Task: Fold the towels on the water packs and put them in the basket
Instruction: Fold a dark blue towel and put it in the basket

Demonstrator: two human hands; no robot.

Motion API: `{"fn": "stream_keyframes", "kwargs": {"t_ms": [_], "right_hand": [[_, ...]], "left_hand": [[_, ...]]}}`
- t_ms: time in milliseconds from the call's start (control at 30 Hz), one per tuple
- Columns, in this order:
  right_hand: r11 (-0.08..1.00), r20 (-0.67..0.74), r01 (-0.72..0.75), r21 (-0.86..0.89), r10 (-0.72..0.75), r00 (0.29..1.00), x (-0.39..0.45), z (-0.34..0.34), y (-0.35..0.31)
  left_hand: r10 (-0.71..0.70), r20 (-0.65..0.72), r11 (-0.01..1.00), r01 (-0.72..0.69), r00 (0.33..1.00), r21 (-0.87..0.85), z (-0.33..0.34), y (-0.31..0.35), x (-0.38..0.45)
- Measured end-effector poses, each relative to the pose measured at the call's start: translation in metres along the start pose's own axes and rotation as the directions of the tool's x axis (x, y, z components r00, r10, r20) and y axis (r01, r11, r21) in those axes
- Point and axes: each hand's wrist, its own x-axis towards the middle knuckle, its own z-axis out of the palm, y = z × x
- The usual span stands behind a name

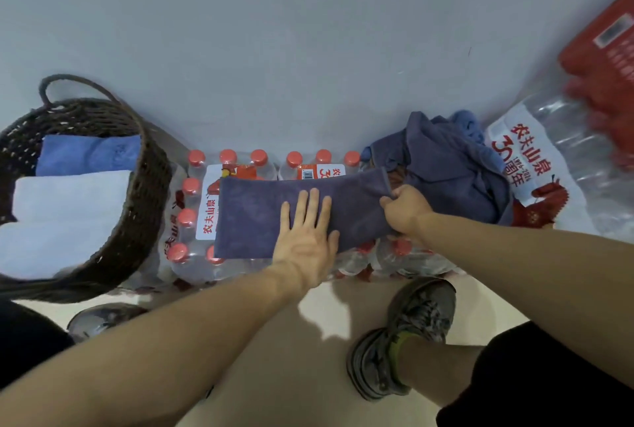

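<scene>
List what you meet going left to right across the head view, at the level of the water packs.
Basket → purple towel → left hand → right hand → towel pile → big water bottles.

Purple towel flat on water packs.

Bare forearms, black shorts, grey patterned sneakers, a green sock.
</scene>
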Motion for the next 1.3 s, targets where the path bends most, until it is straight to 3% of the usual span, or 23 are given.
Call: {"fn": "stream_keyframes", "kwargs": {"t_ms": [133,233,267,333,433,467,533,600,700,800,900,967,1033,1100,1300], "right_hand": [[0.999,-0.081,0.038,-0.004,-0.039,0.996,-0.002,-0.01,0.008],[0.997,-0.129,0.074,0.009,-0.072,0.989,-0.003,-0.019,0.008],[0.995,-0.137,0.099,0.011,-0.096,0.986,-0.004,-0.021,0.007],[0.985,-0.155,0.174,0.018,-0.169,0.973,-0.006,-0.025,0.0],[0.958,-0.156,0.282,0.053,-0.271,0.95,-0.012,-0.027,-0.021],[0.948,-0.14,0.312,0.066,-0.301,0.943,-0.016,-0.025,-0.029],[0.928,-0.091,0.362,0.089,-0.354,0.931,-0.023,-0.016,-0.046],[0.912,-0.031,0.387,0.14,-0.386,0.922,-0.031,-0.003,-0.06],[0.894,0.095,0.336,0.297,-0.378,0.921,-0.041,0.02,-0.079],[0.896,0.264,0.273,0.351,-0.374,0.889,-0.046,0.034,-0.095],[0.901,0.469,0.151,0.407,-0.348,0.812,-0.044,0.038,-0.109],[0.93,0.464,0.111,0.35,-0.275,0.842,-0.038,0.04,-0.115],[0.968,0.354,0.117,0.222,-0.191,0.915,-0.029,0.042,-0.114],[0.974,0.274,0.219,0.062,-0.228,0.934,-0.022,0.042,-0.107],[0.831,0.394,0.537,-0.144,-0.449,0.802,-0.018,0.054,-0.097]], "left_hand": [[0.007,-0.07,0.998,-0.002,0.997,0.064,0.011,0.01,0.001],[0.042,-0.04,0.998,-0.04,0.998,0.045,0.007,0.015,0.006],[0.051,-0.035,0.999,-0.052,0.998,-0.014,0.004,0.016,0.009],[0.039,-0.063,0.949,-0.057,0.997,-0.31,-0.009,0.013,0.012],[-0.137,-0.268,0.695,-0.1,0.954,-0.712,-0.035,0.004,0.01],[-0.224,-0.255,0.601,-0.072,0.941,-0.796,-0.045,0.001,0.01],[-0.326,-0.043,0.312,0.065,0.944,-0.948,-0.067,-0.003,0.015],[-0.309,0.167,0.092,0.204,0.936,-0.975,-0.087,-0.011,0.019],[-0.203,0.332,-0.049,0.329,0.921,-0.943,-0.109,-0.031,0.017],[-0.151,0.368,0.028,0.376,0.917,-0.926,-0.11,-0.058,0.012],[-0.204,0.378,0.149,0.41,0.903,-0.9,-0.099,-0.082,0.005],[-0.229,0.39,0.121,0.423,0.892,-0.898,-0.092,-0.095,0.001],[-0.263,0.369,0.194,0.424,0.891,-0.885,-0.089,-0.105,-0.001],[-0.292,0.325,0.325,0.413,0.9,-0.851,-0.085,-0.113,0.0],[-0.356,0.215,0.569,0.394,0.909,-0.722,-0.069,-0.129,0.006]]}}
